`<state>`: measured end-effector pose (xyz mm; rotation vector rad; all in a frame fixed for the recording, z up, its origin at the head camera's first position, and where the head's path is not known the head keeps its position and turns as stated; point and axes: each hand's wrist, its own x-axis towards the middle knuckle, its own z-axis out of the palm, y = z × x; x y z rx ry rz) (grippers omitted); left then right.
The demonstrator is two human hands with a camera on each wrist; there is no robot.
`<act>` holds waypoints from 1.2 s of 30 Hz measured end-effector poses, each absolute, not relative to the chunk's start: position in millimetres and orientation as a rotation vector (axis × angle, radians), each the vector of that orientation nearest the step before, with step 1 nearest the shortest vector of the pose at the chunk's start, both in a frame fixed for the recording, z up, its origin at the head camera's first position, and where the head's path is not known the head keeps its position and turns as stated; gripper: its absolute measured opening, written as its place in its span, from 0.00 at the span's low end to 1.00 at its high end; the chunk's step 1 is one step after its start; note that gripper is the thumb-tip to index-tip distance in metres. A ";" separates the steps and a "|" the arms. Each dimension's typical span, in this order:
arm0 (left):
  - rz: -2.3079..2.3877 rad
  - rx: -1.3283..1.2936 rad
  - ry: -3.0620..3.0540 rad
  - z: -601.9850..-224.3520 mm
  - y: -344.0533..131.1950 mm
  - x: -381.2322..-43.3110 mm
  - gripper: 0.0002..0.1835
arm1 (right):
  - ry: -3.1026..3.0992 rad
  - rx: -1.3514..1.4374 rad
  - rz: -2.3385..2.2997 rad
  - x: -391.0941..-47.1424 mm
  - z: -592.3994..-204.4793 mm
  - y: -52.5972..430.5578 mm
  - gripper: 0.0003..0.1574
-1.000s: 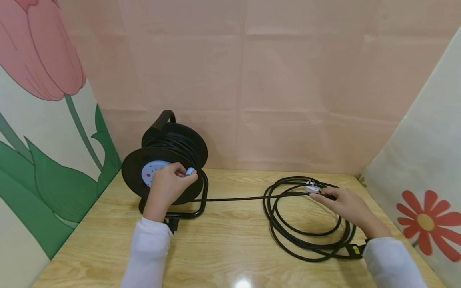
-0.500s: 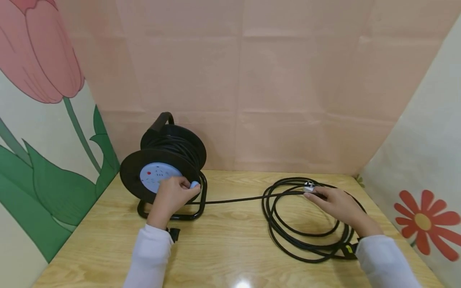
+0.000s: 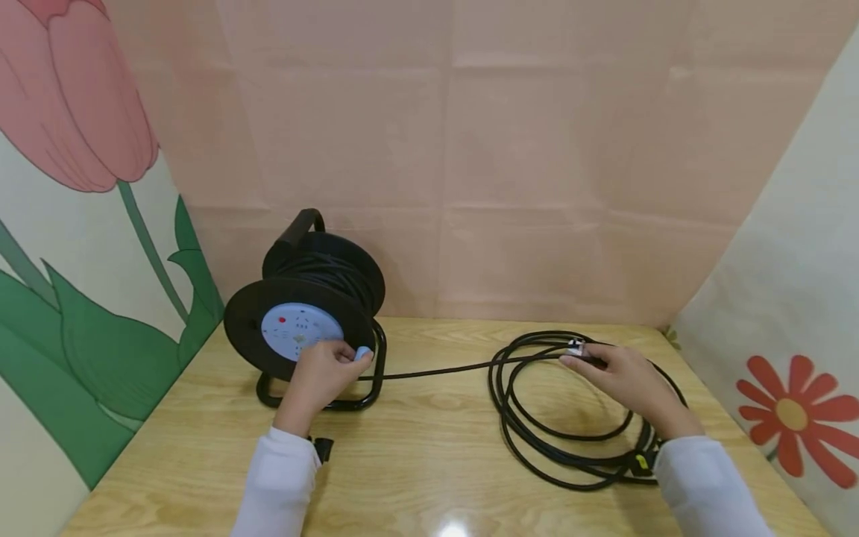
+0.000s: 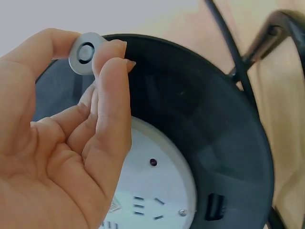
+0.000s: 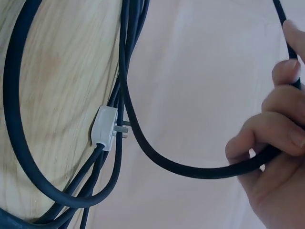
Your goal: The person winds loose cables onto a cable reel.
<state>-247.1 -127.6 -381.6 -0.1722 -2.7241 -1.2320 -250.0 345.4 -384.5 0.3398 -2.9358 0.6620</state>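
Observation:
At the left of the head view, a black cable reel (image 3: 243,321) stands on its tubular frame, its round face set with a pale blue socket panel (image 3: 295,324). My left hand (image 3: 318,377) pinches the small pale crank knob (image 4: 86,53) near the flange's edge, between thumb and fingers. A black cable (image 3: 436,371) runs from the reel to my right hand (image 3: 620,377). The right hand's fingers curl round that cable (image 5: 200,172), as the right wrist view shows. Just beyond those fingertips lies a white three-pin plug (image 5: 104,128) among the loops.
Loose cable loops (image 3: 570,451) lie at the right of the wooden table (image 3: 416,447). The reel's carrying handle (image 3: 295,231) points upward at the back. A pink sheet (image 3: 470,149) closes off the rear, and flowered panels (image 3: 758,298) flank both sides.
My left hand has moved down with the knob, and the reel has turned clockwise; its red dot has shifted up and right. The right hand has drifted slightly left with the cable.

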 end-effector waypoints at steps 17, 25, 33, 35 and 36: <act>-1.281 -0.175 -2.821 -401.6 -142.3 -248.7 0.17 | -2.748 0.411 0.756 -259.2 -391.3 327.1 0.24; -1.394 -0.139 -2.921 -411.3 -154.8 -253.1 0.15 | -2.702 0.507 0.837 -262.4 -397.9 317.3 0.22; -1.475 -0.108 -2.926 -419.3 -163.3 -258.8 0.15 | -2.692 0.455 0.891 -262.9 -396.5 311.2 0.21; -1.480 -0.104 -2.924 -421.6 -166.1 -259.9 0.15 | -2.692 0.399 0.903 -262.6 -396.1 310.0 0.23; -1.481 -0.098 -2.926 -422.9 -167.5 -260.4 0.15 | -2.691 0.370 0.912 -262.4 -396.0 309.2 0.24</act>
